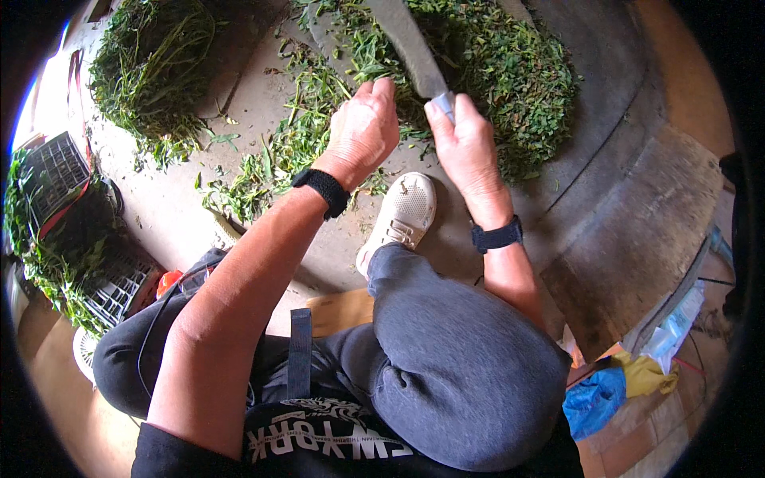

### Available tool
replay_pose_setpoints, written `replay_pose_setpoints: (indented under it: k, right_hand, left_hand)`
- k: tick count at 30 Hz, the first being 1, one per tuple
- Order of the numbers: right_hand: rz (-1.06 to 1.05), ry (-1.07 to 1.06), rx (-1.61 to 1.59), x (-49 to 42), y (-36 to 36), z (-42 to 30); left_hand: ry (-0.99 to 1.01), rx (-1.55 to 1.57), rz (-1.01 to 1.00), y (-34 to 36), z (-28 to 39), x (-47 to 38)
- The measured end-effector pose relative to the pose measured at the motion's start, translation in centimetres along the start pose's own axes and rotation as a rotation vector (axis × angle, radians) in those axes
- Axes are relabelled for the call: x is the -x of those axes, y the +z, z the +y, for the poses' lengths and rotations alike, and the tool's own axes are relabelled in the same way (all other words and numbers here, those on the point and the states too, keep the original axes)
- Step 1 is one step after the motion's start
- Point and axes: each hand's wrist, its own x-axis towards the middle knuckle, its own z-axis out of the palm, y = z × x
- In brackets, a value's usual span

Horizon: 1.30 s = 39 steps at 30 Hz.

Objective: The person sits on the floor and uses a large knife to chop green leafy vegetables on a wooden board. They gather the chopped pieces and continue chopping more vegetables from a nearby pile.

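Note:
My right hand (pixel 466 140) grips the pale grey handle of a large broad-bladed knife (pixel 415 54). The blade slants up and left across the greens. Beside it, my left hand (pixel 366 128) is a curled fist at the edge of the cut leaves; whether it holds stems is hidden by the fingers. Loose leafy stalks (pixel 302 119) are strewn on the floor left of this hand. Beyond and to the right of the knife spreads a heap of chopped greens (pixel 529 95). A bundle of uncut leafy stalks (pixel 149 71) lies at the upper left.
Black plastic crates (pixel 57 170) with leafy stalks stand at the left. My white shoe (pixel 407 203) is planted below my hands. A worn wooden panel (pixel 645 233) is on the right, near a blue plastic bag (pixel 597 397). Part of a wooden seat (pixel 340 312) shows beneath me.

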Motion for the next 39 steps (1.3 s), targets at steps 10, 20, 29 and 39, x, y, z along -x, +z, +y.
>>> replay_pose_setpoints:
  k: [10, 20, 29, 39]
  right_hand:
    - [-0.087, 0.017, 0.065, 0.7, 0.4, -0.2]
    - [-0.047, 0.016, 0.027, 1.7, 1.6, 1.5]
    - [0.193, -0.067, -0.301, 0.6, -1.4, 0.7]
    - [0.051, -0.081, -0.052, 0.1, 0.0, -0.2]
  left_hand:
    - [-0.098, 0.085, 0.024, -0.2, -0.2, -0.7]
    - [-0.074, -0.058, -0.085, -1.2, -1.1, 0.0]
    - [-0.061, -0.043, -0.081, -0.6, -1.1, -0.7]
    - [-0.037, -0.067, -0.093, -0.5, -1.3, -0.7]
